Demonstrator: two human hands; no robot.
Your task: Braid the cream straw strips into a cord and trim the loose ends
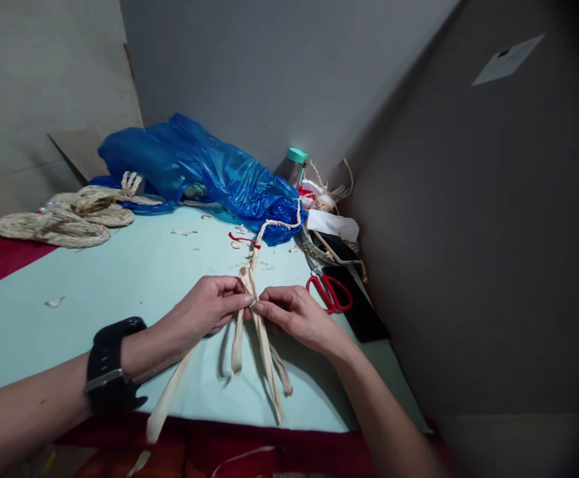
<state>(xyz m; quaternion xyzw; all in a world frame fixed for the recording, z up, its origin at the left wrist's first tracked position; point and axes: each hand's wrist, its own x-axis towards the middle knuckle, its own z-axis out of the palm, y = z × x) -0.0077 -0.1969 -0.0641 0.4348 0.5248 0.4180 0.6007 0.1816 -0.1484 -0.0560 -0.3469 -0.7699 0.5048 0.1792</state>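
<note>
Pale, dry plant-fibre strips (268,358) hang down between my two hands, with loose ends fanning toward the table's front edge. My left hand (220,304) pinches strips from the left, thumb and fingers pressed together. From the right, my right hand (294,313) pinches at the same spot, its fingertips almost touching the left thumb. Above the hands the strips run into a thin braided cord (269,226), which leads back toward a blue plastic bag. A red tie (255,245) is wrapped round the braid.
Red-handled scissors (330,292) lie right of my hands, by a black flat object (362,318). Behind are the blue bag (210,172), a green-lidded bottle (297,159) and a basket (314,249) of items. Braided coils (65,222) lie at left. A wall (469,265) bounds the right.
</note>
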